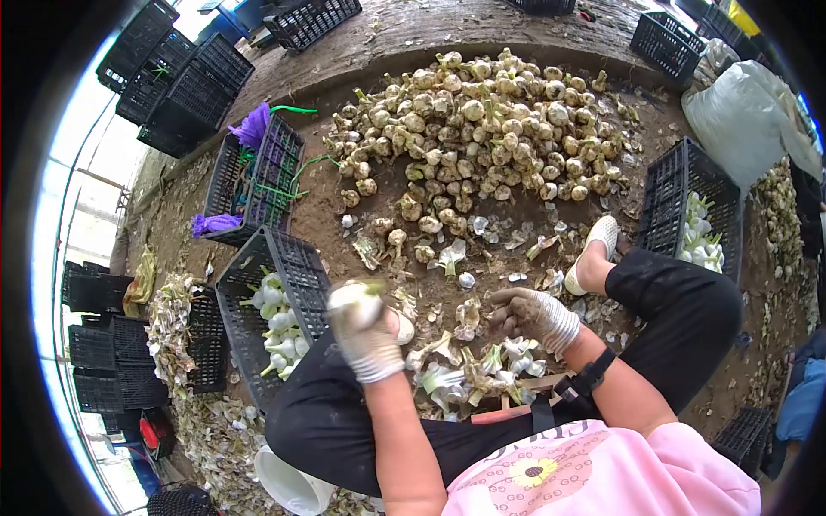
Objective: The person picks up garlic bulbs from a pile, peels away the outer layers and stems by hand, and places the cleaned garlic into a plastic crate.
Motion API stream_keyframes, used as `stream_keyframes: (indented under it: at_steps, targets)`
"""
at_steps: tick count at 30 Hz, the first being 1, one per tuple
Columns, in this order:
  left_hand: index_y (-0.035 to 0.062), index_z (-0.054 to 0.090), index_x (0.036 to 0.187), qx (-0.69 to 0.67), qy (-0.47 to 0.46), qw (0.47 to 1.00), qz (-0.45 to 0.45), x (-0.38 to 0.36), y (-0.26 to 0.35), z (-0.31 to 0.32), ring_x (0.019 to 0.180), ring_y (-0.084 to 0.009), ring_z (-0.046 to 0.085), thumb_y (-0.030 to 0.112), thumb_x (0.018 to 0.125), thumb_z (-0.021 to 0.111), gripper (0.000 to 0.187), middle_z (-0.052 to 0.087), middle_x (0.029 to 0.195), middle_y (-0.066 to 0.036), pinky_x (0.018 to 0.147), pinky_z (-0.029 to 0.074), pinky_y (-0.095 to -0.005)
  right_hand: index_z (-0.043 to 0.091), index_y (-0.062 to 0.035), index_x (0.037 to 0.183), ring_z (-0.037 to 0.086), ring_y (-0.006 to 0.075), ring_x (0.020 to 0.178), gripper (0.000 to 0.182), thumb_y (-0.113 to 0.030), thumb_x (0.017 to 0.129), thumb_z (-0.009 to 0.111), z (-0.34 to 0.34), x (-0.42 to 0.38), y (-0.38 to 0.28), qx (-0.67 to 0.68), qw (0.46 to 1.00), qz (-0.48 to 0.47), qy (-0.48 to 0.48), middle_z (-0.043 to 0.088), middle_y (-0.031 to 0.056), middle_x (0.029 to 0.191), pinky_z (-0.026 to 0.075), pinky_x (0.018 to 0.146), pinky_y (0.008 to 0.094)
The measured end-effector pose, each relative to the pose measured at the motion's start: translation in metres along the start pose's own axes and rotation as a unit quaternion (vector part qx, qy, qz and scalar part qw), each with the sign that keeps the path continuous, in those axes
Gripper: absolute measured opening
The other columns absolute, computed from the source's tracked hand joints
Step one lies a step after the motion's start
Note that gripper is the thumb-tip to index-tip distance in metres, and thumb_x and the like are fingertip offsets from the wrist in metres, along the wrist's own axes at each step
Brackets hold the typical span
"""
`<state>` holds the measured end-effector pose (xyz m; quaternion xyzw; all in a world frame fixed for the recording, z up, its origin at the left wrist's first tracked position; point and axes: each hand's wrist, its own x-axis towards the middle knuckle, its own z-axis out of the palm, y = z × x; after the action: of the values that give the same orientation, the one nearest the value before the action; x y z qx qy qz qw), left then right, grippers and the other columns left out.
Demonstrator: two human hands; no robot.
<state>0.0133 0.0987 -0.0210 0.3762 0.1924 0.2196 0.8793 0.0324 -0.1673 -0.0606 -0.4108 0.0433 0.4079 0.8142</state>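
My left hand (360, 335), in a soiled pale glove, is closed round a whitish garlic bulb (354, 301) with a greenish stem, blurred by motion, near the left crate. Over the floor in front of my lap is my right hand (538, 316), gloved, its dirt-darkened fingers curled in; whether they hold anything is hidden. Beneath and between the hands lie loose garlic skins and stem trimmings (482, 370). A black crate (297, 262) beside my left knee holds clean white garlic bulbs (280, 322). Beyond my hands rises a heap of dirty garlic bulbs (482, 129).
Another black crate (667, 185) with white bulbs stands by my right knee. At the left, a crate (228, 176) carries purple netting (251, 127) and green string. Stacked crates (185, 86), a white bucket (288, 482) and a large white sack (740, 120) stand around. At right, another person's blue clothing (802, 400) shows.
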Motion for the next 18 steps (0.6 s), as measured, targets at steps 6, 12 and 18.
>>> stream_keyframes:
  at_steps: [6, 12, 18]
  targets:
    - [0.0078, 0.054, 0.091, 0.058, 0.259, 0.962, -0.063, 0.024, -0.016, 0.008, 0.077, -0.019, 0.055, 0.044, 0.082, 0.054, 0.037, 0.059, 0.082, -0.004, 0.067, 0.046, -0.0319, 0.045, 0.0018, 0.12, 0.056, 0.0087, 0.072, 0.04, -0.021, 0.089, 0.055, -0.003, 0.02, 0.011, 0.029, 0.995, 0.059, 0.07, 0.061, 0.0076, 0.092, 0.047, 0.062, 0.0199]
    - [0.0099, 0.053, 0.108, 0.358, 0.248, 0.895, -0.092, 0.151, -0.115, -0.069, 0.066, -0.0115, 0.053, 0.021, 0.079, 0.066, 0.034, 0.059, 0.086, -0.006, 0.048, 0.043, -0.0262, 0.048, 0.0028, 0.117, 0.056, 0.0099, 0.072, 0.038, -0.025, 0.09, 0.051, -0.02, 0.031, 0.01, -0.034, 0.995, 0.032, 0.091, 0.062, 0.0062, 0.091, 0.047, 0.066, 0.0222]
    - [0.011, 0.047, 0.124, 0.806, -0.061, 0.588, 0.035, 0.257, -0.143, -0.082, 0.123, -0.0337, 0.038, 0.01, 0.065, 0.071, 0.064, 0.037, 0.134, -0.02, 0.101, 0.033, -0.0351, 0.05, 0.0036, 0.115, 0.059, 0.0133, 0.074, 0.034, -0.02, 0.09, 0.048, -0.059, 0.052, 0.022, -0.032, 0.975, 0.086, 0.202, 0.063, 0.0094, 0.091, 0.047, 0.066, 0.0238]
